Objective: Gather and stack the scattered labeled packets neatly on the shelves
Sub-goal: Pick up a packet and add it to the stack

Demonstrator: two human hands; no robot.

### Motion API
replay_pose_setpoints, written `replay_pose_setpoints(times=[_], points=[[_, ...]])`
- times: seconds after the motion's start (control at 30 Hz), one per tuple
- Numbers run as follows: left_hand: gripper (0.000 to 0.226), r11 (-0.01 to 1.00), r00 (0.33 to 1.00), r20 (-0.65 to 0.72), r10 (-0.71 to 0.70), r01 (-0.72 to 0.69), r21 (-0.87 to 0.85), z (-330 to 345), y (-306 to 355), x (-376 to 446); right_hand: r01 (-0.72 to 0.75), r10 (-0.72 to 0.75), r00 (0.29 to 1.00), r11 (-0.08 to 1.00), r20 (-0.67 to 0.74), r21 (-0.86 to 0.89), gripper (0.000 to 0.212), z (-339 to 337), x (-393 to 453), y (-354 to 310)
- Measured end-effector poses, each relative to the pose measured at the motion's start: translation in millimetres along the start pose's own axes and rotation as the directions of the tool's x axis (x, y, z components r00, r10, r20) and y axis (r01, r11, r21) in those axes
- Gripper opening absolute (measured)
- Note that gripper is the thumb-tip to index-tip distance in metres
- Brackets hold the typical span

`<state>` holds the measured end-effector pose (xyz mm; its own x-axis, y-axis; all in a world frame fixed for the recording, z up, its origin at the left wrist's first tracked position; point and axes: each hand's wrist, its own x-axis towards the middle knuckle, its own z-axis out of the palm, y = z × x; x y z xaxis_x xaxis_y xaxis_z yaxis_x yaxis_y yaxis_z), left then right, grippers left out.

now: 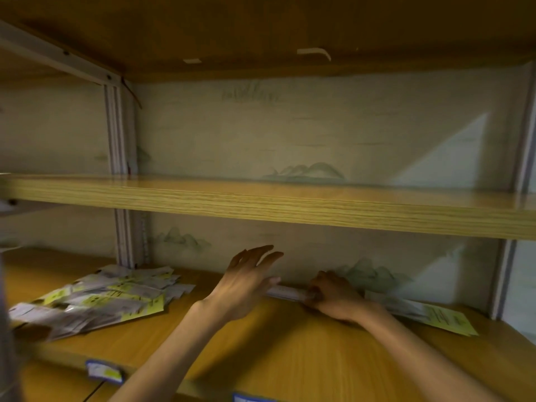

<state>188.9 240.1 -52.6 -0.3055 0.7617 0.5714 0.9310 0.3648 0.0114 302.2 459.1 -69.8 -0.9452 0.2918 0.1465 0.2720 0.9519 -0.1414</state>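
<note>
Head view: right hand (333,297) grips packets (287,292) against the shelf (261,343) back, left hand (246,281) open; loose grip risks spilling them

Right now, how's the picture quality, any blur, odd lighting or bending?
Head view: dim, yellowish light; a bright triangular light patch on the back wall; the packet pile and left hand are smeared by blur, labels unreadable; the upper shelf edge slants from wide-angle distortion.

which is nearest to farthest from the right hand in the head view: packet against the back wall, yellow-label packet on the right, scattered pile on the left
From the right hand:
1. Packet against the back wall, gripped in it.
2. Yellow-label packet, just right of the wrist.
3. Scattered pile, far left, beyond the left hand.
</note>
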Motion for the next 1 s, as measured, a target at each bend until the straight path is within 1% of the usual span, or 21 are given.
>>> replay_pose_setpoints(times=[0.1,0.17,0.27,0.33,0.4,0.47,0.63,0.77,0.87,1.0], points=[[0.056,1.0,1.0,0.004,0.006,-0.006,0.004,-3,2,2,-0.022,0.02,0.999,0.999,0.039,0.034,0.038,-1,-3,2],[0.059,1.0,1.0,-0.007,0.019,-0.019,0.01,-7,6,3,-0.007,0.007,1.0,1.0,0.011,0.026,0.048,-4,-6,3],[0.069,0.999,0.998,-0.061,0.033,-0.031,0.03,-16,6,8,0.04,-0.044,0.986,0.999,-0.162,-0.026,0.075,-15,-14,-3],[0.077,0.998,0.995,-0.097,0.029,-0.023,0.056,-22,2,11,0.082,-0.092,0.956,0.996,-0.28,-0.045,0.082,-25,-23,-9],[0.084,0.998,0.996,-0.092,-0.008,0.013,0.057,-30,0,11,0.11,-0.121,0.922,0.993,-0.368,-0.05,0.091,-35,-33,-15],[0.089,0.997,0.996,-0.076,-0.041,0.045,0.055,-38,-4,7,0.137,-0.146,0.9,0.989,-0.41,-0.051,0.097,-44,-41,-21],[0.098,0.996,0.998,-0.051,-0.043,0.047,0.077,-54,-26,-13,0.178,-0.194,0.9,0.981,-0.391,-0.077,0.1,-51,-43,-49],[0.099,0.993,0.995,-0.081,-0.05,0.059,0.106,-70,-55,-38,0.198,-0.212,0.901,0.977,-0.379,-0.076,0.102,-44,-35,-90],[0.097,0.987,0.994,-0.085,-0.073,0.084,0.135,-82,-90,-58,0.207,-0.227,0.901,0.974,-0.37,-0.095,0.101,-35,-27,-127],[0.095,0.985,0.994,-0.075,-0.08,0.091,0.144,-99,-151,-89,0.167,-0.194,0.923,0.98,-0.333,-0.107,0.1,-13,-10,-184]])
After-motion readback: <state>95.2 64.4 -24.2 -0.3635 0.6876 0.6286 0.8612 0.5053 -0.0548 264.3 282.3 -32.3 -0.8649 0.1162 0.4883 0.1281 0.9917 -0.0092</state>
